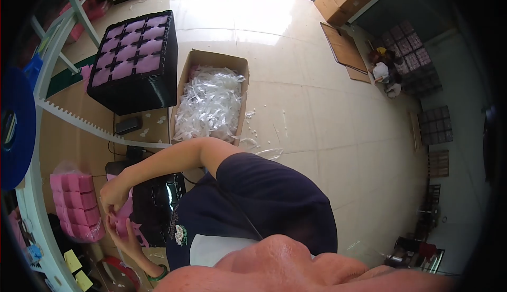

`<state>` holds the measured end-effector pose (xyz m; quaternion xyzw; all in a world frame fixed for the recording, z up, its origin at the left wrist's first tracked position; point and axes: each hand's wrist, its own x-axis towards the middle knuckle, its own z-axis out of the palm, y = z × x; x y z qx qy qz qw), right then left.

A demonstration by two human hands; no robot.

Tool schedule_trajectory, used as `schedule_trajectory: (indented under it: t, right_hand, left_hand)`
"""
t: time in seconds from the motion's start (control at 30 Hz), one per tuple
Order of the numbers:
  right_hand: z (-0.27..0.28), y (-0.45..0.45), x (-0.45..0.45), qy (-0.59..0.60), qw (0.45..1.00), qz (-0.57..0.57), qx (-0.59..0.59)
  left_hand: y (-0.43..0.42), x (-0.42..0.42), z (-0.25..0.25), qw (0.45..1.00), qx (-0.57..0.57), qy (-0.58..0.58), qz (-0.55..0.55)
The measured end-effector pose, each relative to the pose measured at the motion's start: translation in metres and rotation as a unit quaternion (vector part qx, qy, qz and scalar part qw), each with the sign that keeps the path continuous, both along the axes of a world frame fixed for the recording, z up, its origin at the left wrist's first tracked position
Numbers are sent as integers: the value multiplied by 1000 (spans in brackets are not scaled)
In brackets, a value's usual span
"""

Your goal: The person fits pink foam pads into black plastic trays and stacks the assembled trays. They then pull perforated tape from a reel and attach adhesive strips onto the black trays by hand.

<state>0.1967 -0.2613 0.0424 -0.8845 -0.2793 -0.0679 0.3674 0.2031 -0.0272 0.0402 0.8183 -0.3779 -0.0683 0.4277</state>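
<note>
- The right hand bends down over a pink piece, fingers curled together at its edge; whether they pinch it cannot be told.
- The left hand, with a green bracelet at its wrist, comes from the other side and touches the same piece; how firmly it grasps cannot be told.
- The pink piece lies between the two hands, just beside a glossy black tray close to the person's body.
- A pink bundle in clear plastic sits near the right hand.
- Farther off, a tall black stack with pink compartments on top stands beside a cardboard box full of whitish strips.
</note>
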Motion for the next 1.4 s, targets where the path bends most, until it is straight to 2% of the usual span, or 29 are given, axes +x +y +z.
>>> schedule_trajectory:
  t: [0.03, 0.13, 0.27, 0.3, 0.37, 0.47, 0.57, 0.7, 0.87, 0.97, 1.03, 1.13, 1.2, 1.27, 1.4]
  right_hand:
    - [1, -1, -4, 1, 1000, 2, 8]
    - [-5, -6, -12, 12, 1000, 0, 9]
    - [-32, -5, -15, 51, 996, -26, -69]
    - [-35, -4, -16, 59, 993, -38, -97]
    - [-39, -2, -17, 52, 995, -42, -76]
    - [-32, 3, -19, 38, 996, -49, -61]
    - [-38, 8, -8, -5, 997, -54, -60]
    - [-47, 11, -3, -55, 993, -55, -90]
    - [-63, 5, -26, -49, 993, -59, -94]
    - [-74, -3, -54, -44, 994, -66, -73]
    - [-79, -11, -73, -36, 994, -71, -80]
    - [-84, -20, -101, -52, 992, -102, -57]
    - [-77, -24, -117, -24, 990, -117, -69]
    - [-86, -26, -126, -5, 992, -125, -24]
    - [-95, -27, -143, -26, 990, -135, -29]
  left_hand:
    - [-3, -6, 7, 998, 3, -52, 24]
    - [12, 10, -2, 991, 115, -14, 69]
    - [20, 2, 3, 995, 85, 14, 53]
    - [19, -3, 6, 993, 96, -17, 61]
    - [19, -11, 13, 987, 119, -80, 78]
    - [42, 1, -2, 976, 98, -186, 60]
    - [55, 2, 2, 951, 210, -183, 133]
    - [67, -12, 10, 933, 265, -161, 183]
    - [94, -29, -5, 932, 258, -197, 165]
    - [93, -60, -3, 962, 187, -129, 149]
    - [95, -75, -12, 961, 189, -149, 139]
    - [93, -96, -26, 963, 175, -107, 176]
    - [93, -106, -34, 952, 177, -162, 192]
    - [88, -118, -31, 942, 163, -201, 216]
    - [94, -133, -40, 934, 172, -197, 246]
